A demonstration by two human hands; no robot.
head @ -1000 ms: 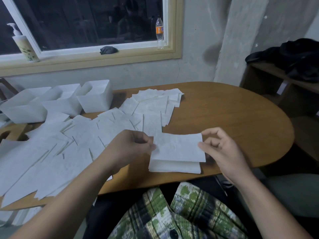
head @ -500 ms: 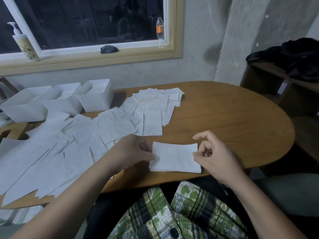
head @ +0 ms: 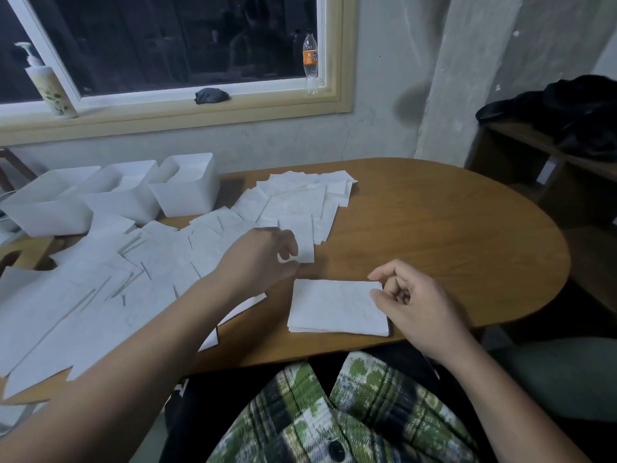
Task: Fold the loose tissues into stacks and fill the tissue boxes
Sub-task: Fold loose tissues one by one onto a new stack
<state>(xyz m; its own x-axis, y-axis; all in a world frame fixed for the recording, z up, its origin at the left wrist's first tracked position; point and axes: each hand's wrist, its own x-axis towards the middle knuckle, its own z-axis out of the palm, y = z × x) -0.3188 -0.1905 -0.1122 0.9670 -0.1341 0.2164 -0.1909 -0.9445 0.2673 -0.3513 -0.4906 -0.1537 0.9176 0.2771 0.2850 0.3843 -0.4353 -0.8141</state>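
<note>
Tissues, loose (head: 160, 262): one overlapping spread across the left half of the table (head: 434, 228), running from the near left edge to the far middle. Sheets overlap too heavily for a count, and the left forearm hides part of the spread.

Folded stack (head: 334, 309): one, lying flat near the front edge of the table, apart from the spread. Its layers show only as thin lines at the near edge and cannot be counted.

Tissue boxes: three, white and open-topped, in a row at the far left of the table: left (head: 43, 208), middle (head: 123, 198), right (head: 187, 192). Their contents are hard to make out.

Hands: two. Left hand (head: 257, 259) is over the spread, fingers curled narrow and pinching the near corner of a single tissue (head: 300, 235). Right hand (head: 414, 302) is at the right edge of the folded stack, fingers loosely curled and gripping nothing. The thumb tip overlaps the stack, but contact cannot be confirmed.

Window sill: one pump bottle (head: 50, 85), one dark crumpled cloth (head: 212, 95), one orange-labelled drink bottle (head: 310, 61).

Shelf at right (head: 521, 135): one dark garment (head: 574, 108), cut off by the frame.

Plaid shirt (head: 334, 412) fills the lower edge of the view
</note>
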